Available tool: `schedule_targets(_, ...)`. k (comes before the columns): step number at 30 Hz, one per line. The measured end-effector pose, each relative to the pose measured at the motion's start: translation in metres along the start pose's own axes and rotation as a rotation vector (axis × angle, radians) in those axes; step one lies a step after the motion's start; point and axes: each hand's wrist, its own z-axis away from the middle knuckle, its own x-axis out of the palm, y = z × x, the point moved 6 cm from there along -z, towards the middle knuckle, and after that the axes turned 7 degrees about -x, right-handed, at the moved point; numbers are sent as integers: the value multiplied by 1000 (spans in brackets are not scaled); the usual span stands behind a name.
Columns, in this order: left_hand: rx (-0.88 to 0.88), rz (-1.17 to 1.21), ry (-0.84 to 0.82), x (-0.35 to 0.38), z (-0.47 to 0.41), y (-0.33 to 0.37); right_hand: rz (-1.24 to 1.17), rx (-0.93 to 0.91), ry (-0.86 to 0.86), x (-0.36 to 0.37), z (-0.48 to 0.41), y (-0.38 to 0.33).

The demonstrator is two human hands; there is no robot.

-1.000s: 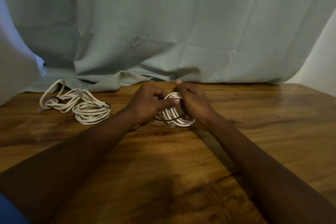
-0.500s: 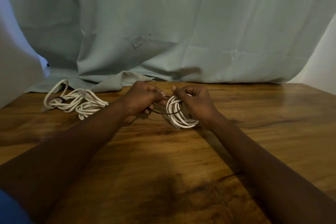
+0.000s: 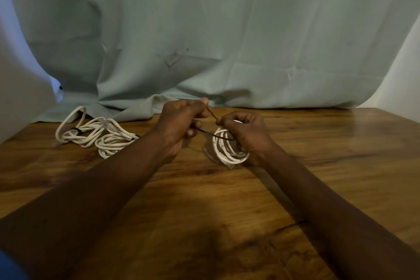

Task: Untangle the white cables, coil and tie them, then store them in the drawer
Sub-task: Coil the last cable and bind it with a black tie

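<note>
A small coil of white cable (image 3: 227, 151) stands on edge on the wooden table (image 3: 329, 166), held by my right hand (image 3: 245, 130), whose fingers curl round its top. A thin dark tie (image 3: 210, 113) runs stretched from the coil up to my left hand (image 3: 181, 118), which pinches it between thumb and fingers. A lower strand of the tie crosses the coil's front. At the left lies a larger bundle of white cables (image 3: 97, 134), with a dark band round one part and its right end hidden behind my left forearm.
A pale green cloth (image 3: 216, 41) hangs behind the table and pools on its far edge. A white wall shows at the far right, and a pale surface stands at the far left. No drawer is in view.
My left hand has drawn up and away from the coil, pulling the dark tie taut. My right hand has shifted a little to the right with the coil.
</note>
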Motion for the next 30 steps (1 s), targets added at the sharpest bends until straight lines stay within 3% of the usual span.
schedule_targets(3, -69, 379, -82, 5, 2, 2, -52, 6, 132, -7, -1, 5)
schedule_targets(6, -75, 509, -59, 6, 1, 1, -56, -4, 214, -11, -1, 6)
schedule_targets(10, -172, 375, 21, 12, 8, -7, -73, -37, 294, -14, 0, 5)
schedule_targets(14, -122, -82, 204, 8, 17, -8, -39, -93, 380, -22, -2, 5)
schedule_targets(19, 67, -204, 70, 24, 24, 4, 48, -150, 400, -27, -2, 3)
schedule_targets(22, 80, -89, -6, 34, 26, 0, 79, -181, 358, -22, -1, 3)
schedule_targets(27, 83, 217, 88, 16, 16, 6, 76, -228, 288, -16, 0, -5)
schedule_targets(30, 68, 207, 74, 7, 13, 7, 63, -272, 199, -9, 0, -8)
